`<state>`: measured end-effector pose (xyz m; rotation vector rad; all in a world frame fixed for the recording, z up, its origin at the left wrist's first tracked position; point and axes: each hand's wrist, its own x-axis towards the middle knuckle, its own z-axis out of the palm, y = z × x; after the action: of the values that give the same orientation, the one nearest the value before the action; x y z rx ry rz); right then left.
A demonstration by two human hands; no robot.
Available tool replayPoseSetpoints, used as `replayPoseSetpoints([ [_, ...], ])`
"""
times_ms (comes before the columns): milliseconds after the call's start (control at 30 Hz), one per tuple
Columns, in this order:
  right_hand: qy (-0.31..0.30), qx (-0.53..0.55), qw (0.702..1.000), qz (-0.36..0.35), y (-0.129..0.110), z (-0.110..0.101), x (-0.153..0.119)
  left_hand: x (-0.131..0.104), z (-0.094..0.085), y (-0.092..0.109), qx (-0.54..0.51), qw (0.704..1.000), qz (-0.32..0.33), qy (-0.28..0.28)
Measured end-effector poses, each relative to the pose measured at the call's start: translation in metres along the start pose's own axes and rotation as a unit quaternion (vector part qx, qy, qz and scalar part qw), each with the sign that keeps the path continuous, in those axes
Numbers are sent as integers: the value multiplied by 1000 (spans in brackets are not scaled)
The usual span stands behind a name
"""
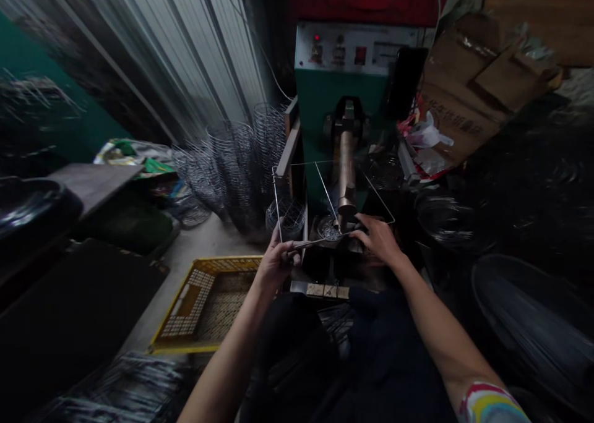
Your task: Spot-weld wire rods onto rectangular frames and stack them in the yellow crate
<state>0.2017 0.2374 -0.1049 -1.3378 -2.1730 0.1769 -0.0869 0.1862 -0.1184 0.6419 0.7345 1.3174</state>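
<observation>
A thin metal wire frame (327, 189), roughly rectangular with a middle bar, stands tilted in front of a spot welder (309, 114). My left hand (275, 263) is closed around its near left corner. With thumb and fingers pinched, my right hand (381, 242) grips the near edge, just right of the welder's copper-coloured electrode arm (346, 169). The lower tip of that arm is right by the near edge of the frame; whether they touch I cannot tell. Below the frame sits a small round dish (328, 229) of tiny metal pieces, beside the arm's tip.
Stacked wire baskets (234, 163) stand left of the machine. A yellow plastic crate (206, 262) lies on the floor at lower left. A cardboard box (464, 107) and plastic bags (429, 132) are at the right. A dark phone (406, 80) is fixed to the machine's front.
</observation>
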Motion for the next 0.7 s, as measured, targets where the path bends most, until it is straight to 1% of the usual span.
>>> replayPoseSetpoints([
  [133,-5,-5,1000,0,1,0,4,6,-1,0,-19,999,-13,24],
  [267,-4,0,1000,1,2,1,6,10,-4,-2,-24,999,-14,30],
  [467,-15,10,1000,-3,0,0,4,11,-11,-9,-4,999,-32,5],
  [500,-4,5,1000,-5,2,-3,3,11,-11,-9,-2,1000,-29,4],
  [533,20,-7,1000,-1,5,-6,1,11,-10,-10,0,1000,-24,6],
  [567,56,-27,998,13,11,-10,0,12,-10,-10,1,1000,-21,10],
  [633,139,-61,986,75,25,-19,-3,12,-9,-9,1,1000,-21,20],
  [667,166,-59,977,117,34,-24,-4,12,-8,-9,-1,1000,-23,20],
  [700,175,-36,971,159,42,-27,-6,11,-7,-9,-2,1000,-24,16],
])
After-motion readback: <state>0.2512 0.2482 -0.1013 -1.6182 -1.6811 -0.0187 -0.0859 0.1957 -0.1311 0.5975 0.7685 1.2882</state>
